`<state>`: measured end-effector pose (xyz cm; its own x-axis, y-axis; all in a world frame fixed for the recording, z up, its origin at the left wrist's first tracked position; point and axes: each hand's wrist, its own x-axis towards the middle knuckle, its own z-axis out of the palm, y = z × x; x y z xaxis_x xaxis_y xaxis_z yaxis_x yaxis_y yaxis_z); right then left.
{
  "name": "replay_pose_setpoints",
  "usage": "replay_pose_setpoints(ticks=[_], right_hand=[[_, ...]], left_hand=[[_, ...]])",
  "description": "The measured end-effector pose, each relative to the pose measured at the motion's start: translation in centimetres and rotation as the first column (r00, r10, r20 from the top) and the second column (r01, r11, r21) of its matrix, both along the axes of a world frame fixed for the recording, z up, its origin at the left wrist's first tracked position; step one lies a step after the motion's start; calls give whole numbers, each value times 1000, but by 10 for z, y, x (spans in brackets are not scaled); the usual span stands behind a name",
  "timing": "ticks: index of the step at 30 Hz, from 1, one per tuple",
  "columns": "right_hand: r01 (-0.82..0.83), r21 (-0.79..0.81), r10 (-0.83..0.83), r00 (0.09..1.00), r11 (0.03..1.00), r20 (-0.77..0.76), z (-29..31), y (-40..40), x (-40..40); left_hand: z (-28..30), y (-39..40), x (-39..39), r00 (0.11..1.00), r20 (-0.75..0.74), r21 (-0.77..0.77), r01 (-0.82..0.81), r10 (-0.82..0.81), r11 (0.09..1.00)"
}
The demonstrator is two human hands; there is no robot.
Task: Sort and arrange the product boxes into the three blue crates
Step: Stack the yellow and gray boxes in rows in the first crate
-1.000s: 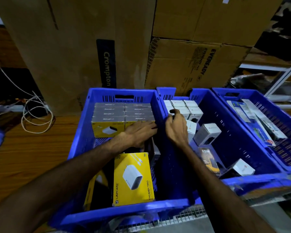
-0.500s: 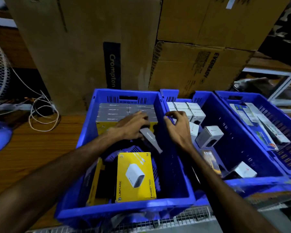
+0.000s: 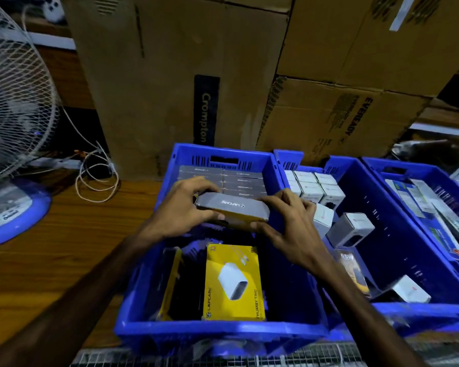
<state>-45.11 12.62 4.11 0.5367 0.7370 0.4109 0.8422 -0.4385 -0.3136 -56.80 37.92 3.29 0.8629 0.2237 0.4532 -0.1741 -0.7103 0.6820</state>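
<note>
Both hands (image 3: 186,210) (image 3: 289,223) now grip raised Lapcare box (image 3: 232,207) over crate (image 3: 223,332)

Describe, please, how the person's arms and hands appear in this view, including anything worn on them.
Both forearms are bare up to the frame edge, with no sleeves visible. The left hand and the right hand wear no gloves, and no watch, bracelet or ring can be seen on the wrists or fingers. The lighting is dim, so finer marks cannot be told.

A brown wood-grain counter (image 3: 64,247) carries three blue crates (image 3: 223,332) side by side along its near edge, cardboard cartons (image 3: 170,75) stacked behind them, a fan's blue base (image 3: 13,215) at the left and a coiled white cable (image 3: 96,181).
</note>
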Motion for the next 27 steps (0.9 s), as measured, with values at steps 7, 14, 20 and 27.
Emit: replay_pose_setpoints(ticks=[7, 14, 20, 27], right_hand=[[-33, -55, 36, 998, 998, 51, 22, 65, -5], [21, -102, -50, 957, 995, -286, -17, 125, 17], [81, -64, -98, 942, 995, -320, -38, 140, 32], [77, -1, -75, 972, 997, -223, -51, 147, 34]], left_hand=[[10, 26, -26, 980, 81, 35, -182, 179, 983], [-20, 25, -46, 892, 85, -325, -397, 445, 858], [-42, 18, -51, 882, 77, -250, -435, 465, 865], [-45, 19, -50, 884, 67, -109, -454, 463, 884]])
